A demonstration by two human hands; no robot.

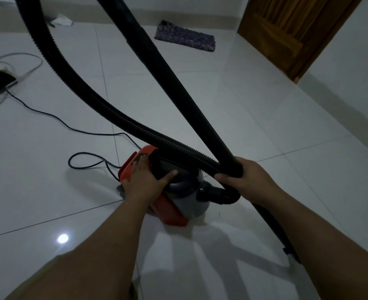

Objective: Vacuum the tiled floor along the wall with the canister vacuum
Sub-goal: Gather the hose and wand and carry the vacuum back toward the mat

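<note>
Orange canister vacuum (pixel 170 204) under left hand (pixel 145 180); right hand (pixel 245 178) grips wand (pixel 178 83).

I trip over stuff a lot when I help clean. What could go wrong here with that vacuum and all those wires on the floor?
The black power cord loops across the floor tiles right behind the canister vacuum, so it could snag or trip someone. The ribbed hose arcs high while the right hand grips the wand; a hard pull might tip the canister, though the left hand rests on it.
</note>
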